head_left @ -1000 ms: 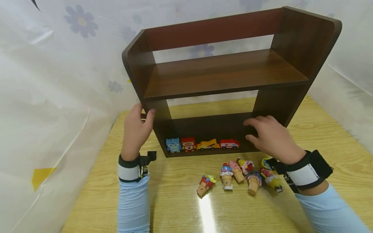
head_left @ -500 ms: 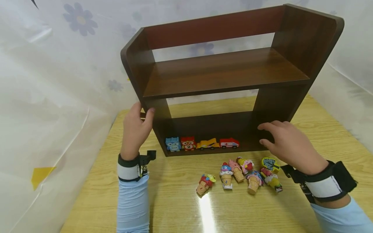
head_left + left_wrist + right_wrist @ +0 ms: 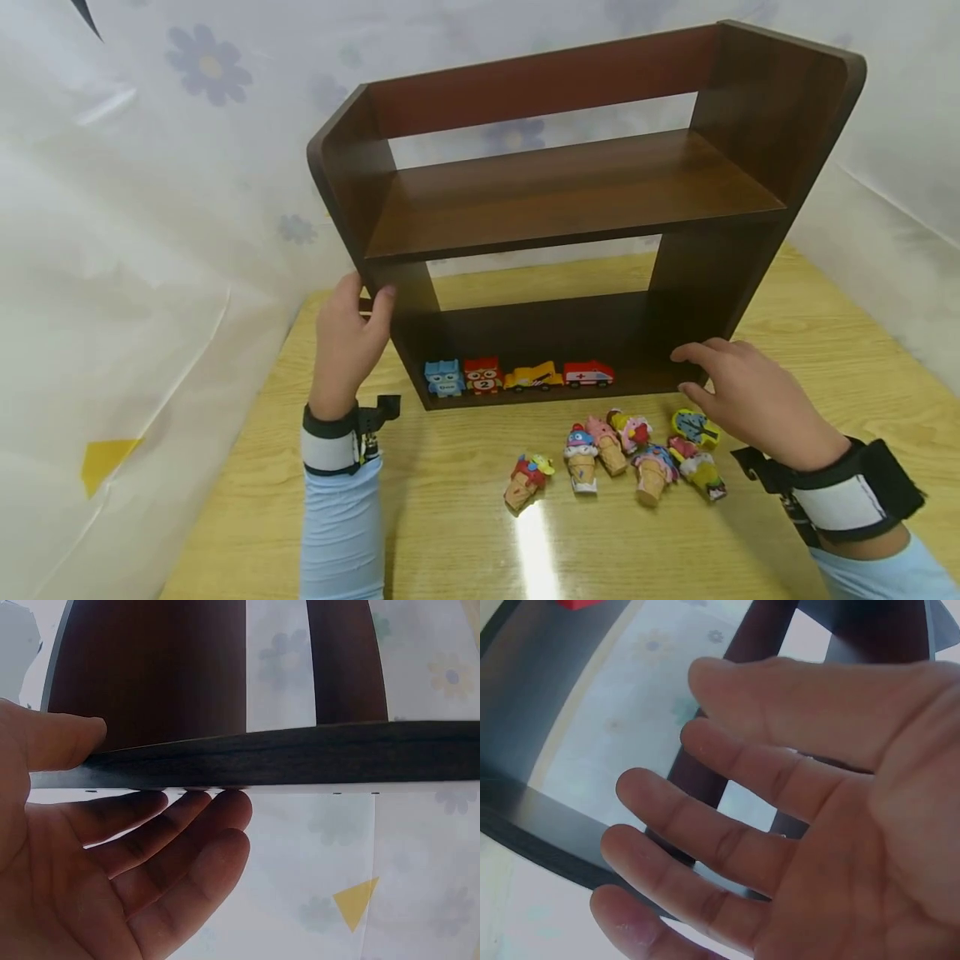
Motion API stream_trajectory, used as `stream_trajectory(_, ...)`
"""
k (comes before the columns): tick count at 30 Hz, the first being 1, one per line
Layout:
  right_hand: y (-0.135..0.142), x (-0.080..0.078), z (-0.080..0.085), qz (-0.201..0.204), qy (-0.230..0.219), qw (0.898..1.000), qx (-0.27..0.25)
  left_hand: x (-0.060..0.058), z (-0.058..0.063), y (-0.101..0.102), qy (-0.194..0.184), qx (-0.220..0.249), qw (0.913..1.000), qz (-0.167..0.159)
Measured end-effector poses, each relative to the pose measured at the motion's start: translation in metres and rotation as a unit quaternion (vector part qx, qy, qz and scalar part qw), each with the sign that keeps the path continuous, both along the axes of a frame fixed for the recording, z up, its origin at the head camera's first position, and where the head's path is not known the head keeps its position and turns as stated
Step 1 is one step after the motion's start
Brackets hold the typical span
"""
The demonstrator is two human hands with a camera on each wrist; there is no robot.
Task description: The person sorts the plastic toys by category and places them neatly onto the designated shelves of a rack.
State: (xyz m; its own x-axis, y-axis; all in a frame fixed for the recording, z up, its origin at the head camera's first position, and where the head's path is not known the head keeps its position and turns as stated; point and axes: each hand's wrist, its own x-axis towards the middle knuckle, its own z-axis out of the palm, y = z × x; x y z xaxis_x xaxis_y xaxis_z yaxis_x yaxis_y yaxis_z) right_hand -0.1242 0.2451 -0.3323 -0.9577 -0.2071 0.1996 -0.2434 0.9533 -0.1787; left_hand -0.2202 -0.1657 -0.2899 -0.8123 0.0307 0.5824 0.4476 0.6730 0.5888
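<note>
A pale yellow wood-grain desk [image 3: 450, 550] runs out of the head view at the bottom, with a streak of glare on it. 2 light blue sleeves [image 3: 342, 525] are cut off there too, below black-and-white wristbands [image 3: 330, 443]. Near the middle lies a red-topped toy ice-cream cone [image 3: 527, 483]; to its right, 5 more painted ice-cream figures [image 3: 581, 458] crowd together, some overlapping. Behind them is a flat yellow-rimmed piece with a blue tree shape [image 3: 694, 427], beside the right hand [image 3: 757, 400].

That hand holds nothing, its fingers apart and slightly bent; whether it touches the dark brown wooden 2-tier shelf [image 3: 577, 187] is unclear, and it covers part of the shelf's lower right corner. The left hand [image 3: 347, 354] grips the shelf's left side panel, thumb inside and fingers outside, the latter mostly hidden except in the left wrist view.

The shelf stands on the desk. On its bottom board sit a blue owl block [image 3: 445, 379], a red owl block marked 2 [image 3: 482, 377], a yellow toy truck [image 3: 534, 377] and a red-and-white toy ambulance [image 3: 588, 374]. Behind hangs a whitish flowered sheet [image 3: 187, 192].
</note>
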Motion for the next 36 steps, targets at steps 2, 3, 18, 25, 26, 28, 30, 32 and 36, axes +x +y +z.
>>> stream_trajectory(2,0.002,-0.001,-0.004,0.006,-0.007,1.0,0.004,0.0,0.0,-0.001,0.002,-0.001,1.0,0.002)
stream_trajectory(3,0.004,-0.001,-0.007,0.008,-0.008,1.0,0.006,0.0,0.0,-0.001,0.003,-0.002,1.0,0.002)
stream_trajectory(18,0.031,0.003,-0.042,0.041,-0.05,0.998,0.025,0.0,-0.001,-0.001,0.014,-0.009,0.9998,0.005)
stream_trajectory(25,0.037,0.0,-0.056,0.052,-0.054,0.997,0.017,0.0,-0.001,-0.001,0.007,-0.008,0.9999,0.007)
stream_trajectory(26,0.037,0.0,-0.058,0.054,-0.054,0.997,0.017,0.0,-0.001,-0.001,0.007,-0.01,0.9999,0.007)
stream_trajectory(28,0.039,0.0,-0.061,0.059,-0.052,0.997,0.02,0.0,-0.001,-0.001,0.006,-0.011,0.9999,0.007)
stream_trajectory(30,0.04,0.0,-0.065,0.065,-0.049,0.996,0.024,0.0,-0.001,-0.001,0.007,-0.011,0.9999,0.007)
stream_trajectory(32,0.04,-0.001,-0.067,0.066,-0.05,0.996,0.029,0.0,-0.001,-0.001,0.008,-0.012,0.9999,0.007)
stream_trajectory(36,0.04,-0.002,-0.069,0.067,-0.052,0.996,0.038,0.001,-0.001,-0.001,0.003,-0.011,0.9999,0.01)
